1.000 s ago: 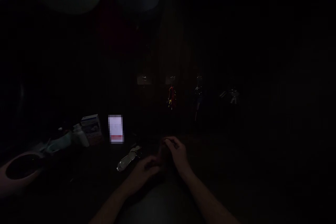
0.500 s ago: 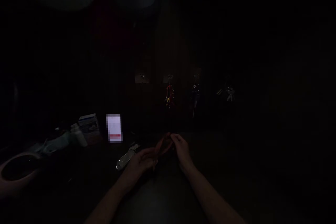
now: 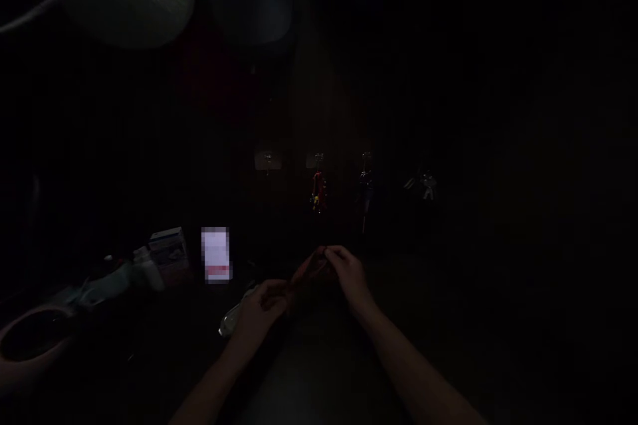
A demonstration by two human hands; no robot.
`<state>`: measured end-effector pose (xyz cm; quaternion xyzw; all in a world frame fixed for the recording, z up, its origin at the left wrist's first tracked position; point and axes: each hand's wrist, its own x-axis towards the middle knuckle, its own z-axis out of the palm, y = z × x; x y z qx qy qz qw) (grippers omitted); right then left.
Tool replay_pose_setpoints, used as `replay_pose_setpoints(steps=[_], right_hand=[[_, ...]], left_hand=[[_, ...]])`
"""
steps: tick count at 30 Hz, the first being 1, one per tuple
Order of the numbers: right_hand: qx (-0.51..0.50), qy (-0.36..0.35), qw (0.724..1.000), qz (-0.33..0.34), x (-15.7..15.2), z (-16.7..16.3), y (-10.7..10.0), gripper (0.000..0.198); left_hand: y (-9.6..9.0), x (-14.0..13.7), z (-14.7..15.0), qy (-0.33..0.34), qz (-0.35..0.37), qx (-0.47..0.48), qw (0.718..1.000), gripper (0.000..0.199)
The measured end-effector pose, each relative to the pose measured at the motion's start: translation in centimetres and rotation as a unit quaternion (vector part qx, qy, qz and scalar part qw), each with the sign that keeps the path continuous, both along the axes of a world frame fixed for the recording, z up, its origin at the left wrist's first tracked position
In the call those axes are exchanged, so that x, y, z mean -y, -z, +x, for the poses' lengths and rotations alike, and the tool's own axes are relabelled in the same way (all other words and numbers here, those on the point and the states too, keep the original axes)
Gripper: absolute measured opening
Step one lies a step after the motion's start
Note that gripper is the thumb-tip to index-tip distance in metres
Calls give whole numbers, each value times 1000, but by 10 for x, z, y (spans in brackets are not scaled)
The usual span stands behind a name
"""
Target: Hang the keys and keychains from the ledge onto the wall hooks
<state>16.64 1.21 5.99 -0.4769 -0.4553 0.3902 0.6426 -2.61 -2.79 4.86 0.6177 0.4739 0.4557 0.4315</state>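
The scene is very dark. A thin reddish strip (image 3: 305, 271), looped and ribbon-like, stretches between my two hands; its material is hard to make out. My left hand (image 3: 256, 315) pinches its lower left end, with thumb and fingers closed. Slightly higher and to the right, my right hand (image 3: 349, 279) grips the upper end between thumb and fingertips. Just left of my left hand lies a pale, shiny elongated object (image 3: 228, 322), partly hidden behind that hand.
A bright pixelated panel (image 3: 216, 254) stands left of centre, beside a small box (image 3: 168, 249) and a whitish bottle (image 3: 148, 269). A pinkish round-rimmed container (image 3: 27, 362) is at far left. Beaded red trinkets (image 3: 319, 192) hang ahead; a pale rounded shape (image 3: 144, 6) looms above.
My left hand has shifted slightly left and my right hand slightly right, drawing the strip's loop longer and flatter. The left hand covers more of the pale object. The view has tilted up slightly.
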Motion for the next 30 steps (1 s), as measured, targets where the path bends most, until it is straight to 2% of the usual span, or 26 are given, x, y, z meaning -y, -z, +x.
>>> replay_pose_setpoints(steps=[4,9,16,20,25,30], right_hand=[[38,-26,998,47,-5,2,-30,24],[100,-11,988,115,-21,7,-68,21],[143,-11,969,203,-47,15,-113,20],[178,16,952,250,-60,21,-137,18],[215,45,939,264,-88,31,-150,18],[231,59,940,245,-104,32,-141,17]], left_hand=[[-3,-11,7,2,24,-8,1000,24],[-8,-30,24,2,109,77,991,20],[-46,-42,42,89,226,38,969,33],[-68,-56,51,87,268,38,959,37],[-79,-83,61,32,299,44,953,38],[-66,-109,68,-14,285,38,958,36]])
